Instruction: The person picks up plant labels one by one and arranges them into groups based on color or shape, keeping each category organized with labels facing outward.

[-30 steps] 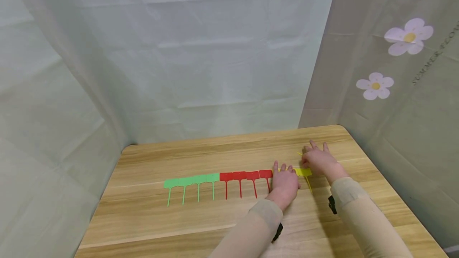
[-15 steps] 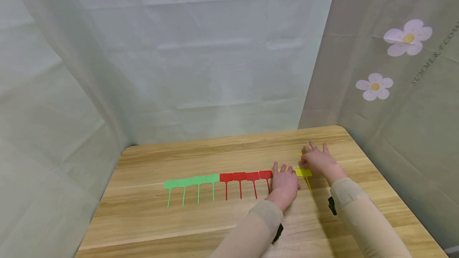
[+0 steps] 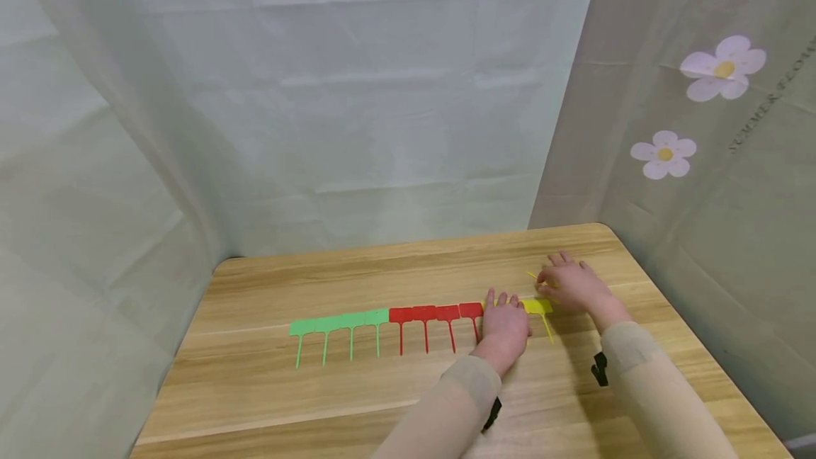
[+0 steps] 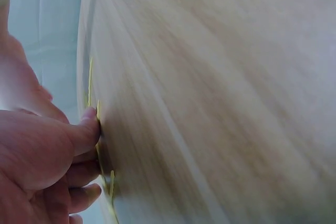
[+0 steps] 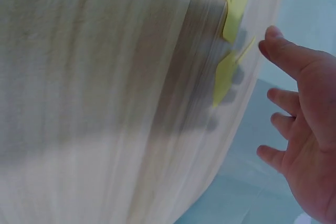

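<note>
Flat T-shaped plastic tags with thin stems lie edge to edge in a row: green tags (image 3: 352,321) on the left, red tags (image 3: 423,313) in the middle, then yellow tags (image 3: 537,307). My left hand (image 3: 505,328) rests on the yellow part of the row beside the last red tag, partly hiding it. In the left wrist view its thumb and fingers touch the yellow edges. My right hand (image 3: 574,285) hovers behind the row's right end, fingers spread and holding nothing. Under it, one separate yellow tag (image 5: 224,78) lies on the table, mostly hidden in the head view.
The wooden table (image 3: 287,402) has rounded far corners. Pale grey cloth (image 3: 382,126) hangs behind it and at the left, and a flowered cloth (image 3: 714,232) hangs along the right side. Each wrist wears a black device.
My right hand has moved slightly right and away from the separate yellow tag, so more of that tag shows. My left hand stays on the row.
</note>
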The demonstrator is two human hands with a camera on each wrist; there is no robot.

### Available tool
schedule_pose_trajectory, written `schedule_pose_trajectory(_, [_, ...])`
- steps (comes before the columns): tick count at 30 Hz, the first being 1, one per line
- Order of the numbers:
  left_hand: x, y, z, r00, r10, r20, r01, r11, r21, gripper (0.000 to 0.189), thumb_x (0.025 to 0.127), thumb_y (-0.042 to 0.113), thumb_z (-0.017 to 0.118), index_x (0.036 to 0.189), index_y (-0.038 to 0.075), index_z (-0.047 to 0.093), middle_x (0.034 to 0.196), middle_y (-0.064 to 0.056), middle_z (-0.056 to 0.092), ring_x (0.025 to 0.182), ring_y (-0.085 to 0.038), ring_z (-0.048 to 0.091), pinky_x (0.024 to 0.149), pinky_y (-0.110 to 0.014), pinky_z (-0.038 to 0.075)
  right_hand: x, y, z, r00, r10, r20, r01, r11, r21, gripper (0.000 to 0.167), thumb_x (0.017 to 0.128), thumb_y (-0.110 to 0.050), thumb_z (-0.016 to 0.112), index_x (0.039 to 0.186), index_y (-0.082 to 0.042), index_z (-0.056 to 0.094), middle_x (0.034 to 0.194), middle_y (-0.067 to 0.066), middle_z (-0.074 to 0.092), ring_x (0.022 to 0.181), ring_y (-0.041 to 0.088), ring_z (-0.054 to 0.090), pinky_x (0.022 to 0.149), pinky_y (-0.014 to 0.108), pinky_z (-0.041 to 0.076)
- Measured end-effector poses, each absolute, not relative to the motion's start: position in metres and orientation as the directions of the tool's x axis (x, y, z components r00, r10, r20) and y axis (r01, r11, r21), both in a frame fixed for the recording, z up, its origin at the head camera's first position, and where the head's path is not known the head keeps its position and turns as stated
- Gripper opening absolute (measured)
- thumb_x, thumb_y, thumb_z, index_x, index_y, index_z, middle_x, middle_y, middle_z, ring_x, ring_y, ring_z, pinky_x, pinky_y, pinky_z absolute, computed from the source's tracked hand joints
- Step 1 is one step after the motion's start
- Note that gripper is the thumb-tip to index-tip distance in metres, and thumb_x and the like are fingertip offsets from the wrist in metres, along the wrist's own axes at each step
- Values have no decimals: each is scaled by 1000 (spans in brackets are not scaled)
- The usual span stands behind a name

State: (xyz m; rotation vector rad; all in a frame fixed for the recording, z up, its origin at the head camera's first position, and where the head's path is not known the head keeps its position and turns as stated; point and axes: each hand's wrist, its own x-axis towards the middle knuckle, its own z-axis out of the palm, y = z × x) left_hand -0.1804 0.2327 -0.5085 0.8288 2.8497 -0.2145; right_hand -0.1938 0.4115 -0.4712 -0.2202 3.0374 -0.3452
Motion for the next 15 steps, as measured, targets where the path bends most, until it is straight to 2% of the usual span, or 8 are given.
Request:
schedule_pose_trajectory(5, [-180,233,-508,-821,529,-217,552,831,-62,60,105,56,60,160,31,53,165,18,43,155,-8,36,130,-35,19,-186,425,-475,-998,-28,-54,-12,957,-289,32,105,-25,69,129,-4,73,158,41,38,148,66,26,109,87,25])
schedule_pose_trajectory(10, [-180,231,-510,-818,536,-207,553,833,-28,59,106,53,61,159,29,54,165,17,44,154,-10,37,126,-31,30,-176,435,-479,-998,30,-54,46,940,-337,34,105,-22,66,130,0,71,154,44,40,142,67,32,105,83,37])
schedule_pose_trajectory(15, [-181,228,-511,-813,555,-177,565,825,-7,60,104,52,65,157,26,57,163,14,47,153,-11,40,124,-31,35,-165,440,-483,-997,48,-57,65,929,-364,34,105,-22,66,130,1,70,154,47,37,142,68,34,106,82,37])
